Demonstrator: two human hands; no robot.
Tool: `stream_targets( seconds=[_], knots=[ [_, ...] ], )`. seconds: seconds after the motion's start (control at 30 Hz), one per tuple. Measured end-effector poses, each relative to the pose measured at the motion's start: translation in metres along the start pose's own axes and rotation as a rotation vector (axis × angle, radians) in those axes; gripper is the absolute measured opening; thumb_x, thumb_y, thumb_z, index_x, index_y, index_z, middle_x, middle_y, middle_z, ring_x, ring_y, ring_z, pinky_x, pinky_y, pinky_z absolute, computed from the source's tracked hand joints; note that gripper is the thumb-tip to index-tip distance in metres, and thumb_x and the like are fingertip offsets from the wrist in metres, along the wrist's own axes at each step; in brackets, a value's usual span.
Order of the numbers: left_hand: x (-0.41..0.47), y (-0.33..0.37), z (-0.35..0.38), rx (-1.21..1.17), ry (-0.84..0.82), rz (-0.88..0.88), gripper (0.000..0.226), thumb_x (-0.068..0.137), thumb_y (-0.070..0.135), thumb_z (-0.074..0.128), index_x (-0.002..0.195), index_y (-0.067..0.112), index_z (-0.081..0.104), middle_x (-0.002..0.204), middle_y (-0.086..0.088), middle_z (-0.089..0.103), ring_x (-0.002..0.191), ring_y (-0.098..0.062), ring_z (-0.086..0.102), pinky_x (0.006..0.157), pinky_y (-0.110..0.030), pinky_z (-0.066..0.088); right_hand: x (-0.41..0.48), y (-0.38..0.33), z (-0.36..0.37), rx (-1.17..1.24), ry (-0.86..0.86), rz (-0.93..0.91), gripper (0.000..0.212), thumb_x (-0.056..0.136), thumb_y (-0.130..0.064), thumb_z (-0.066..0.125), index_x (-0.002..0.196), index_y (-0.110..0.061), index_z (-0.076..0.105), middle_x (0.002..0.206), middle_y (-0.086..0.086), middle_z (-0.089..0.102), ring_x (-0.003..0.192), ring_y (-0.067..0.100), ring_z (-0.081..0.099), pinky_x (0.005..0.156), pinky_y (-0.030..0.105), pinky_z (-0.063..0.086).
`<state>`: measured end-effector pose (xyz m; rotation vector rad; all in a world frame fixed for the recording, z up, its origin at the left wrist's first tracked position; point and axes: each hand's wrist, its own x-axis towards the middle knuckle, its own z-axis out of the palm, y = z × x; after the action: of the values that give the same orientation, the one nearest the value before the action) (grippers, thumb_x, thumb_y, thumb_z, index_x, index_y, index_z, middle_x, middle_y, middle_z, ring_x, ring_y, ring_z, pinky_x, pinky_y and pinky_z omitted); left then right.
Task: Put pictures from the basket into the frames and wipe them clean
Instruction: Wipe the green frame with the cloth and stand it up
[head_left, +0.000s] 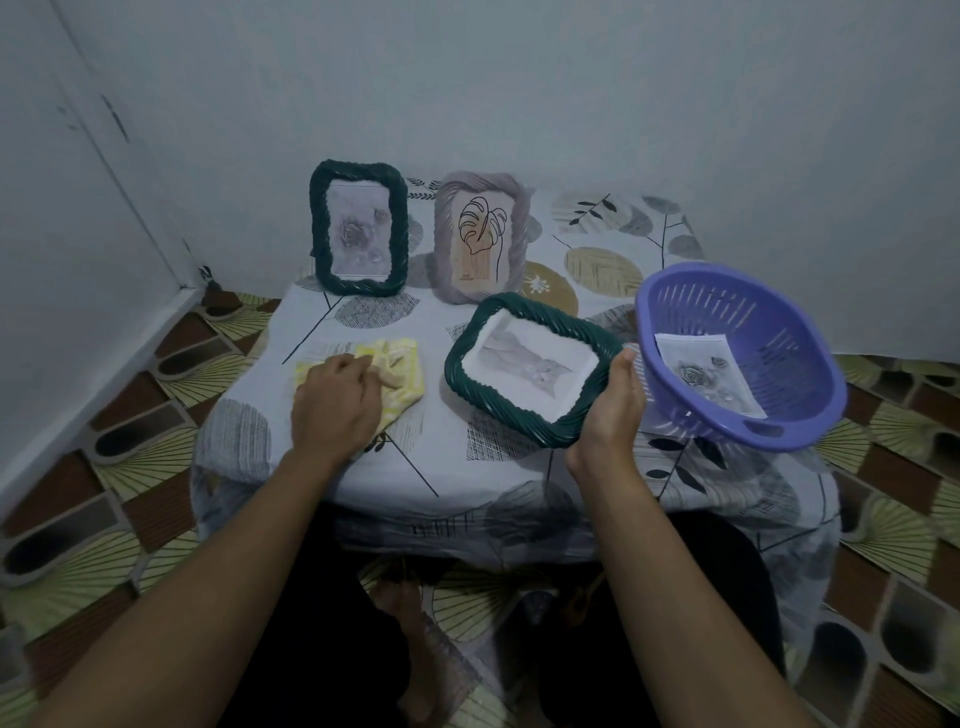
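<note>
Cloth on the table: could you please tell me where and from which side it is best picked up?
Judging by its pose, pinch the cloth at the bunched ridge near its middle, coming from above. Those raised folds give a pinch something to close on; the flat edges hug the table. The left hand rests there, curled on the folds.
</note>
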<state>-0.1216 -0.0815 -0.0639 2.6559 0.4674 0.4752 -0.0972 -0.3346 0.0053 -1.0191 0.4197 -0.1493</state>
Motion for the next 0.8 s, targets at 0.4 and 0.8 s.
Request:
stream_targets(
  seconds=[0.4, 0.8],
  knots=[
    [0.005, -0.006, -0.009, 0.095, 0.032, -0.229, 0.059, 0.091, 0.043, 0.051, 0.144, 0.019, 0.041, 0.149, -0.015, 0.042, 0.134, -0.039, 0.037, 0.112, -0.056, 0.022, 0.000, 0.016, 0.004, 0.002, -0.015, 0.086, 0.058, 0.096, -0.055, 0.049, 0.137, -0.014, 0.058, 0.133, 0.009, 0.064, 0.121, 0.030, 0.061, 0.103, 0.055, 0.049],
    [-0.022, 0.048, 0.007, -0.031, -0.069, 0.664, 0.089, 0.072, 0.037, 0.055, 0.154, 0.020, 0.027, 0.164, -0.005, 0.023, 0.154, -0.027, 0.003, 0.123, -0.050, -0.001, 0.001, 0.012, 0.010, -0.023, -0.051, 0.219, 0.038, 0.106, -0.041, 0.042, 0.102, -0.014, 0.069, 0.099, 0.009, 0.074, 0.091, 0.031, 0.071, 0.071, 0.040, 0.061]
  ],
)
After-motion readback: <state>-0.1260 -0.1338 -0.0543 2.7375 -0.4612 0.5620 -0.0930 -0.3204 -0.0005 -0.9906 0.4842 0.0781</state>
